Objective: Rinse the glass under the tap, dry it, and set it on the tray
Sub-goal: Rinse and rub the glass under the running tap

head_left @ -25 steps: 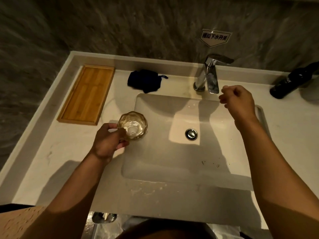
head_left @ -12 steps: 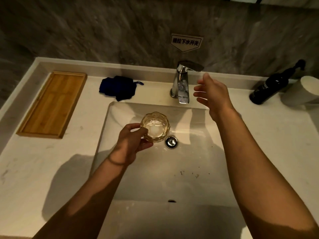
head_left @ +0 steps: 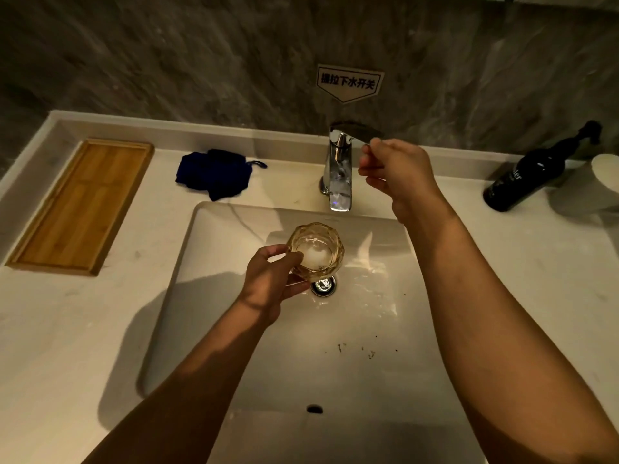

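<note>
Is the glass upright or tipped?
Upright: the glass shows its open mouth to the camera, the left hand gripping its side over the sink.

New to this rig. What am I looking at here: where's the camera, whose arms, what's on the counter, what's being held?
No robot: these are a person's bare arms, filmed by one wide-angle camera on their head, looking down at a bathroom sink. The left hand grips a faceted glass over the drain, below the tap. The right hand has its fingertips at the tap's lever; no stream of water is visible. On the counter lie a wooden tray at far left, a dark blue cloth beside it, and a dark bottle and a pale cup-like object at right.
</note>
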